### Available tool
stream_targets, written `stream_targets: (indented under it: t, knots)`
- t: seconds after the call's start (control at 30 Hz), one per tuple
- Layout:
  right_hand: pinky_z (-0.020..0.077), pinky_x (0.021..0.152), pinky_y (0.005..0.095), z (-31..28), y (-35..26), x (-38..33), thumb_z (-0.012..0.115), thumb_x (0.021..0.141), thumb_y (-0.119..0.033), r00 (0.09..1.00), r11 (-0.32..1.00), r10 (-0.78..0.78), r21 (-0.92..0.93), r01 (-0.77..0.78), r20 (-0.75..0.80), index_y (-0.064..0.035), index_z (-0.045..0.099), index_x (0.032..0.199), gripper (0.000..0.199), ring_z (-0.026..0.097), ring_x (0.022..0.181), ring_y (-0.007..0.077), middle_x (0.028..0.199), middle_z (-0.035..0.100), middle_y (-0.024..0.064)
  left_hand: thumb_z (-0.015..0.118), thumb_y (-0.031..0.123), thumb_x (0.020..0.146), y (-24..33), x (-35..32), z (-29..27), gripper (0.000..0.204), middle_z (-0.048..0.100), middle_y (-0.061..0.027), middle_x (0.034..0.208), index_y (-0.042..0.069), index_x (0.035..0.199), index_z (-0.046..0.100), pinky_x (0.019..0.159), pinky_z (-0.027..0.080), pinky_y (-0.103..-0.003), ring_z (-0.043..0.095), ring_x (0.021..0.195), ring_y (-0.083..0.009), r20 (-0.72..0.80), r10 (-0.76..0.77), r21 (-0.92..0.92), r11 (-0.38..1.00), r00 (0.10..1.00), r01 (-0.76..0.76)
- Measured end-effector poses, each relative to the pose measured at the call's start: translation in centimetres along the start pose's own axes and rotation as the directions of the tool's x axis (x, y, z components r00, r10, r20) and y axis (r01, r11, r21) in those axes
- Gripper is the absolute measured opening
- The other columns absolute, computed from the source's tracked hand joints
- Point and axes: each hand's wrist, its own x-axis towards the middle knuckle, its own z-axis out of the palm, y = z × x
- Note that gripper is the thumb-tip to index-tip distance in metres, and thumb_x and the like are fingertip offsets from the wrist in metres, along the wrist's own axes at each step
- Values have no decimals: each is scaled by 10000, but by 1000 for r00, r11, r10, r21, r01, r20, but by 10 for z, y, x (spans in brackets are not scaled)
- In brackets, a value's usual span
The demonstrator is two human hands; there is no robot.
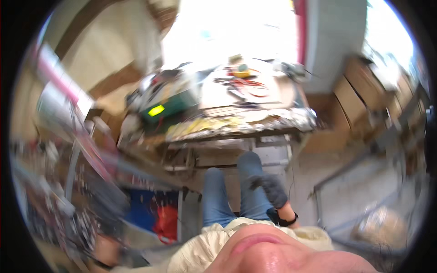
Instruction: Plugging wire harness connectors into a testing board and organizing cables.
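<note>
My left hand [109, 198], in a dark grey glove, reaches out to the left beside a rack of small hanging parts [68, 218]. Motion smears its fingers, and whether it holds anything does not show. Over my right thigh hovers my right hand [272, 190], also in a grey glove, with a black band at the wrist. Its fingers point forward and inward, loosely apart, and nothing shows in them. Below and right of my left hand, a red bag-like thing [166, 223] lies in a blue bin [139, 207].
Ahead stands a workbench [255, 125] with a foil-like front edge, red wires [257, 86], a yellow roll [242, 73] and a green device with a lit display [173, 107]. Cardboard boxes [353, 100] are stacked at right, near a metal frame [346, 168] and a round wrapped bundle [382, 227].
</note>
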Motion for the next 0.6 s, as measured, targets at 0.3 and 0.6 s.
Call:
stream_targets:
  t: [0.3,0.6]
  knots:
    - [445,727,372,145,30,-25,547,861,-156,760,813,85,396,-427,644,-37,565,911,131,557,788,207,844,570,77,517,203,925,128,-185,284,341,655,-110,928,28,1217,541,707,508,-322,623,779,-226,628,394,-513,858,671,-24]
    - [437,594,377,143,12,41,565,823,-170,790,211,100,763,-611,605,-96,561,755,101,536,627,183,664,535,36,529,183,917,125,-329,370,349,655,-119,943,31,1231,530,713,508,-327,622,788,-238,655,741,-751,660,147,21]
